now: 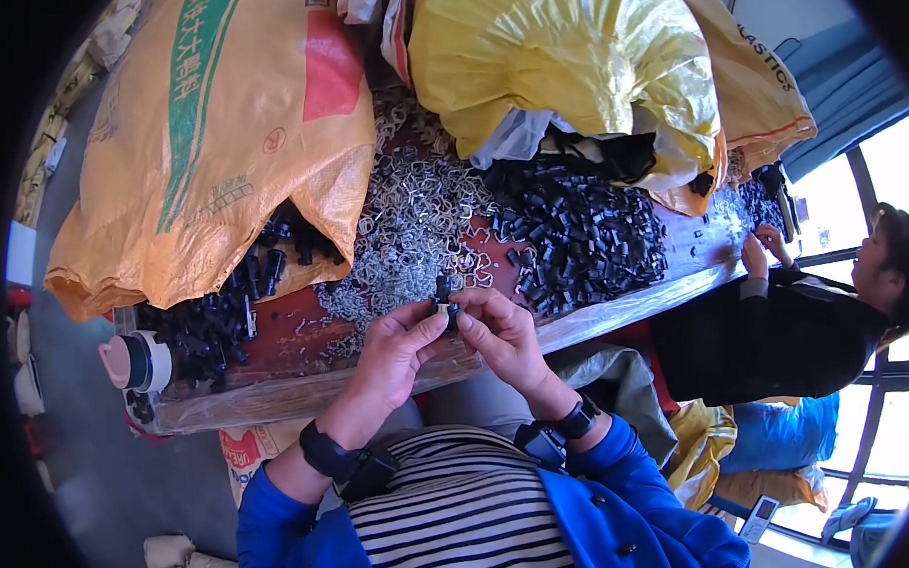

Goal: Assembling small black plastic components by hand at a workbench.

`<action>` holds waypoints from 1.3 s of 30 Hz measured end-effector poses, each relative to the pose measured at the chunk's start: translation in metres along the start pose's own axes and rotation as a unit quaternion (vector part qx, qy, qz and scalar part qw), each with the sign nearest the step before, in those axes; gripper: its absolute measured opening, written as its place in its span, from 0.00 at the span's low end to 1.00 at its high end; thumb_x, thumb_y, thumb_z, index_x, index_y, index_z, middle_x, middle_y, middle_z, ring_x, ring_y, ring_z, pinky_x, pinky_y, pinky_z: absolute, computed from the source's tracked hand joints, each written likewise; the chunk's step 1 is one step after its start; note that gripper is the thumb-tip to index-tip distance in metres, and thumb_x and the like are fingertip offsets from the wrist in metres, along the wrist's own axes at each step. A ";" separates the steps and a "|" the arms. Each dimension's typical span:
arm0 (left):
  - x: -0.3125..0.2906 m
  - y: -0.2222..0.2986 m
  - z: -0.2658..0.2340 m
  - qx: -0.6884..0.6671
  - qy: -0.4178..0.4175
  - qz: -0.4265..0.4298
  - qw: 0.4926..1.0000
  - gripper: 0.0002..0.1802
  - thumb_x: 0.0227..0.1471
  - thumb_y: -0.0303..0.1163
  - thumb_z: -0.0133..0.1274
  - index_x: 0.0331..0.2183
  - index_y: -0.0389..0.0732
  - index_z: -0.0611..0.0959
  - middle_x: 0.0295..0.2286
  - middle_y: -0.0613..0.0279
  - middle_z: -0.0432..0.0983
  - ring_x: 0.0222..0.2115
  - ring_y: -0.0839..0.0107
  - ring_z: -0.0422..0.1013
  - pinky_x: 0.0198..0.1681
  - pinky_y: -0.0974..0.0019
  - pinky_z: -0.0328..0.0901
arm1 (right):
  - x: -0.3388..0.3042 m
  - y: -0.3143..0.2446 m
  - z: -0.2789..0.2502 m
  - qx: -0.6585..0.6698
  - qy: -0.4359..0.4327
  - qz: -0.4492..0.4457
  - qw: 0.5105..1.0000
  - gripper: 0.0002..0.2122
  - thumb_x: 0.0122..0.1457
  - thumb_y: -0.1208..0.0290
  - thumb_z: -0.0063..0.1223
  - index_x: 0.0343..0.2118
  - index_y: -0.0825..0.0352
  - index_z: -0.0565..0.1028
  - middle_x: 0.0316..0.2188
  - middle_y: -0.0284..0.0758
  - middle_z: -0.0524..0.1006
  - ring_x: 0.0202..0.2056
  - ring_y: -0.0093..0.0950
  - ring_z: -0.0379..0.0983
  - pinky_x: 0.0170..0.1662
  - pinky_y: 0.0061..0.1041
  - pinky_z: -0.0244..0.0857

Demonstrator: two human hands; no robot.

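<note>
My left hand and my right hand meet over the table's near edge. Between their fingertips they both pinch a small black plastic part. A light-coloured bit shows at its lower end, too small to make out. Just beyond my fingers lies a heap of small silver metal clips, some bent into open loops. To the right of it spreads a pile of short black plastic pieces. Longer black plastic parts are heaped at the left, by the mouth of an orange woven sack.
A yellow sack stands behind the black pieces. A white cup with a pink lid sits at the table's left corner. Plastic film wraps the table edge. A co-worker handles small parts at the right end.
</note>
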State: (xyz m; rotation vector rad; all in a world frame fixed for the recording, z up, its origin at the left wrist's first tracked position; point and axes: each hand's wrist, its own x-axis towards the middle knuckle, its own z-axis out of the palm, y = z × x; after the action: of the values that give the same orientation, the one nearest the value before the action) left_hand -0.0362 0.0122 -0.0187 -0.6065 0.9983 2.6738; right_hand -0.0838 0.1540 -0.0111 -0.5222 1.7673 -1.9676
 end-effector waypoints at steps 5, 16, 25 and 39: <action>0.005 0.001 -0.005 -0.008 -0.006 -0.019 1.000 0.13 0.44 0.28 0.50 0.35 0.36 0.73 0.30 0.62 0.71 0.30 0.75 0.68 0.36 0.72 0.65 | 0.007 0.005 -0.001 -0.145 0.024 -0.059 0.987 0.10 0.49 0.74 0.47 0.35 0.69 0.67 0.20 0.30 0.69 0.20 0.17 0.64 0.23 0.14 0.58; -0.016 -0.003 0.004 0.042 -0.054 -0.057 0.996 0.11 0.48 0.32 0.44 0.34 0.37 0.73 0.29 0.61 0.71 0.28 0.74 0.69 0.32 0.73 0.67 | -0.011 -0.004 -0.005 -0.338 0.056 -0.265 0.901 0.14 0.40 0.69 0.56 0.31 0.69 0.71 0.21 0.34 0.68 0.21 0.25 0.65 0.22 0.20 0.60; -0.028 -0.003 0.019 0.083 -0.103 -0.086 0.988 0.12 0.48 0.33 0.44 0.33 0.35 0.73 0.25 0.63 0.71 0.25 0.76 0.69 0.28 0.77 0.66 | -0.025 -0.007 -0.014 -0.382 0.049 -0.350 0.854 0.16 0.36 0.67 0.59 0.29 0.68 0.71 0.21 0.33 0.67 0.21 0.27 0.64 0.21 0.21 0.59; -0.001 0.019 -0.002 0.121 -0.095 -0.024 0.988 0.12 0.48 0.32 0.42 0.32 0.33 0.72 0.26 0.57 0.71 0.24 0.73 0.70 0.25 0.77 0.66 | 0.131 -0.010 -0.170 -0.548 0.204 -0.214 0.783 0.06 0.43 0.72 0.48 0.24 0.68 0.70 0.19 0.38 0.69 0.23 0.38 0.67 0.25 0.29 0.62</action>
State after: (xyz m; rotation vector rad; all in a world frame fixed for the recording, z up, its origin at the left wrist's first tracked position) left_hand -0.0412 -0.0031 -0.0086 -0.3149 1.2092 2.4615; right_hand -0.2874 0.2227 -0.0222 -0.9530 3.2716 -1.0711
